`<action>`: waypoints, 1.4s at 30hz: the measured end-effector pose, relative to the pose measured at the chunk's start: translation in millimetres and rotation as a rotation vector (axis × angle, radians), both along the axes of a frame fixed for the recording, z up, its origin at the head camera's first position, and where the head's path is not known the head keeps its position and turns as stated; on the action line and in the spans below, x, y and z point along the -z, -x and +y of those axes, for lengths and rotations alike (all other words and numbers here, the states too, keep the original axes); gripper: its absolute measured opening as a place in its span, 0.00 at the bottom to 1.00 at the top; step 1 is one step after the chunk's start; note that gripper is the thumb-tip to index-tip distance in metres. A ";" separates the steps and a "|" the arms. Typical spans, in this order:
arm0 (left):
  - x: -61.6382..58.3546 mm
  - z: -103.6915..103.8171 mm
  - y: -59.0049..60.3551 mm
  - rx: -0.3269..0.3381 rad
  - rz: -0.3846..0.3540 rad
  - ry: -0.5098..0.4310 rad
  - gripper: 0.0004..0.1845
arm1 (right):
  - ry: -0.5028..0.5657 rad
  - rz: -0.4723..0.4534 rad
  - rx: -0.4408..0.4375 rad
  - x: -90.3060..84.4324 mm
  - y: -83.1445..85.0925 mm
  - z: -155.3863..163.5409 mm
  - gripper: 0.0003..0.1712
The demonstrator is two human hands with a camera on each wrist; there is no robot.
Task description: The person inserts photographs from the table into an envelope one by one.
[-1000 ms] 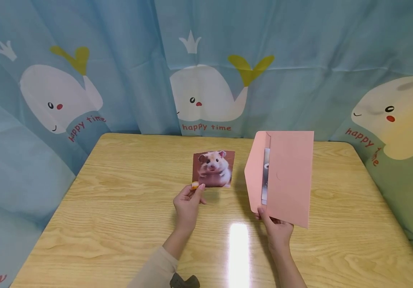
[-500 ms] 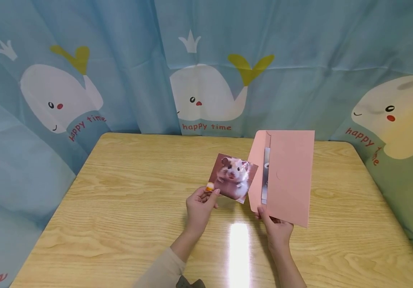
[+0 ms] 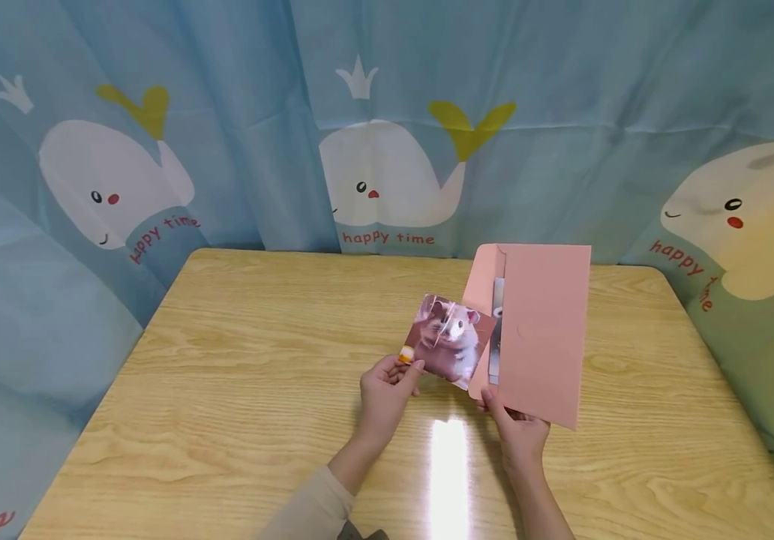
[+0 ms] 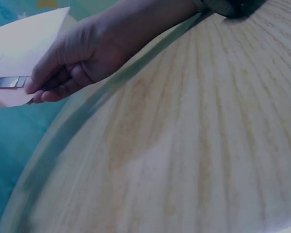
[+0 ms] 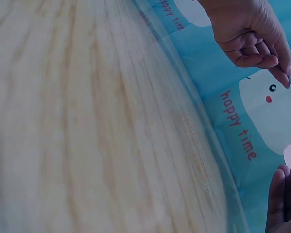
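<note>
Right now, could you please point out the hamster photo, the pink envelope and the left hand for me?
hamster photo (image 3: pixel 451 341), head view, on the hamster's face.
pink envelope (image 3: pixel 544 330), head view, middle of its front panel.
left hand (image 3: pixel 385 396), head view, back of the hand.

Tilted hamster photo (image 3: pixel 450 341) overlaps the open flap of upright pink envelope (image 3: pixel 542 334).

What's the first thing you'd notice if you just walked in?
The hamster photo, pinched by the left hand over the middle of the table. Right beside it, the right hand holds up a pink envelope with its flap open. Behind hangs a blue curtain printed with white whales.
</note>
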State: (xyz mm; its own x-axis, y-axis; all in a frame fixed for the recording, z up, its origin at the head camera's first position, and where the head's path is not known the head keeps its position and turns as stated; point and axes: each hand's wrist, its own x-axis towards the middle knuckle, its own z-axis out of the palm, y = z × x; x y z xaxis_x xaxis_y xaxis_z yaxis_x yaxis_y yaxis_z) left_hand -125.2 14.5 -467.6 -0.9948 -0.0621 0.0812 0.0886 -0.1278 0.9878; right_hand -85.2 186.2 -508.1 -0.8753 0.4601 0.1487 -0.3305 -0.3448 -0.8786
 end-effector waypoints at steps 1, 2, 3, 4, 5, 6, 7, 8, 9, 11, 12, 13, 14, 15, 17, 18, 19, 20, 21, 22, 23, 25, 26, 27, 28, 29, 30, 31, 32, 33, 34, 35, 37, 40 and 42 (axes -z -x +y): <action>0.7 0.6 -0.8 0.000 -0.011 0.007 0.09 | -0.005 -0.003 -0.001 0.2 0.0 -0.1 0.15; 1.3 1.4 -1.6 -0.003 -0.019 0.009 0.08 | -0.003 -0.006 -0.002 0.3 -0.1 -0.2 0.16; 2.3 2.0 -2.1 -0.002 -0.025 0.011 0.08 | -0.006 -0.007 -0.001 0.5 -0.1 -0.3 0.16; 3.0 2.7 -2.6 -0.004 -0.027 0.015 0.08 | -0.002 -0.005 -0.002 0.5 0.0 -0.4 0.16; 4.0 3.4 -2.8 -0.006 -0.028 0.018 0.08 | 0.000 -0.002 -0.004 0.6 0.2 -0.4 0.16; 4.9 4.1 -2.8 -0.008 -0.024 0.020 0.08 | 0.003 0.002 -0.006 0.6 0.3 -0.5 0.16; 5.6 4.7 -2.7 -0.014 -0.020 0.022 0.08 | 0.005 0.007 -0.009 0.7 0.4 -0.5 0.16; 6.3 5.2 -2.5 -0.018 -0.014 0.026 0.08 | 0.009 0.012 -0.012 0.7 0.4 -0.5 0.16; 7.0 5.7 -2.3 -0.020 -0.011 0.033 0.07 | 0.011 0.018 -0.016 0.7 0.6 -0.6 0.16; 7.4 6.6 -2.1 -0.031 -0.008 0.049 0.07 | 0.008 0.019 -0.016 1.1 0.6 -0.7 0.16; 7.0 7.1 -2.0 -0.036 -0.008 0.060 0.06 | 0.006 0.019 -0.014 1.3 0.6 -0.8 0.15; 6.3 7.6 -2.2 -0.041 -0.009 0.072 0.06 | 0.006 0.017 -0.012 1.5 0.6 -0.9 0.15; 5.2 7.9 -2.5 -0.044 -0.008 0.087 0.05 | 0.006 0.016 -0.010 1.8 0.6 -1.0 0.15; 3.2 8.3 -3.0 -0.048 -0.005 0.097 0.05 | 0.007 0.016 -0.008 2.0 0.6 -1.2 0.15; -2.3 8.9 -4.3 -0.050 0.012 0.120 0.04 | 0.017 0.022 -0.008 2.3 0.6 -1.4 0.16; -5.9 9.2 -5.1 -0.049 0.024 0.130 0.04 | 0.018 0.028 -0.008 2.4 0.7 -1.3 0.16; -9.4 9.4 -6.0 -0.046 0.034 0.133 0.04 | 0.020 0.034 -0.011 2.4 0.9 -1.4 0.17; -12.8 9.6 -6.8 -0.043 0.044 0.133 0.04 | 0.019 0.042 -0.013 2.3 1.1 -1.5 0.17; -16.1 9.8 -7.6 -0.041 0.051 0.129 0.04 | 0.018 0.048 -0.016 2.2 1.3 -1.6 0.17; -18.6 10.0 -8.2 -0.041 0.054 0.124 0.04 | 0.012 0.049 -0.017 2.1 1.4 -1.5 0.17; -20.6 10.3 -8.4 -0.039 0.053 0.115 0.04 | 0.006 0.047 -0.016 2.0 1.5 -1.4 0.17; -22.4 11.0 -8.7 -0.034 0.044 0.095 0.04 | -0.007 0.044 -0.017 1.5 1.5 -1.3 0.15; -22.5 11.5 -8.5 -0.034 0.044 0.089 0.04 | -0.015 0.040 -0.018 1.3 1.3 -1.1 0.15; -22.3 11.6 -8.4 -0.033 0.040 0.083 0.05 | -0.021 0.035 -0.017 1.3 1.1 -1.4 0.14; -21.8 12.2 -8.1 -0.030 0.038 0.078 0.05 | -0.026 0.033 -0.019 1.2 0.8 -1.1 0.14; -21.3 12.8 -7.8 -0.028 0.036 0.075 0.05 | -0.030 0.037 -0.022 0.9 0.7 -0.9 0.13; -20.9 13.3 -7.6 -0.028 0.034 0.075 0.05 | -0.034 0.042 -0.025 0.7 0.7 -0.9 0.12; -21.1 13.9 -7.6 -0.030 0.034 0.074 0.05 | -0.035 0.048 -0.030 0.5 0.5 -1.0 0.12; -21.1 14.3 -7.5 -0.028 0.033 0.071 0.05 | -0.035 0.045 -0.031 0.3 0.4 -1.0 0.12; -21.5 14.9 -7.3 -0.026 0.029 0.072 0.05 | -0.032 0.044 -0.032 0.2 0.4 -1.1 0.13; -21.9 15.4 -7.1 -0.028 0.027 0.072 0.05 | -0.025 0.042 -0.033 0.2 0.4 -1.2 0.13; -22.7 15.9 -7.0 -0.029 0.024 0.070 0.06 | -0.024 0.031 -0.029 0.3 0.5 -1.4 0.13; -24.2 17.1 -6.9 -0.035 0.023 0.066 0.06 | -0.020 -0.003 -0.019 1.0 0.5 -2.0 0.14; -25.0 19.4 -6.1 -0.053 0.011 0.061 0.06 | -0.018 -0.040 -0.006 2.0 0.5 -2.5 0.15; -24.1 21.2 -5.8 -0.064 0.013 0.058 0.06 | -0.024 -0.046 -0.004 2.3 0.2 -2.4 0.15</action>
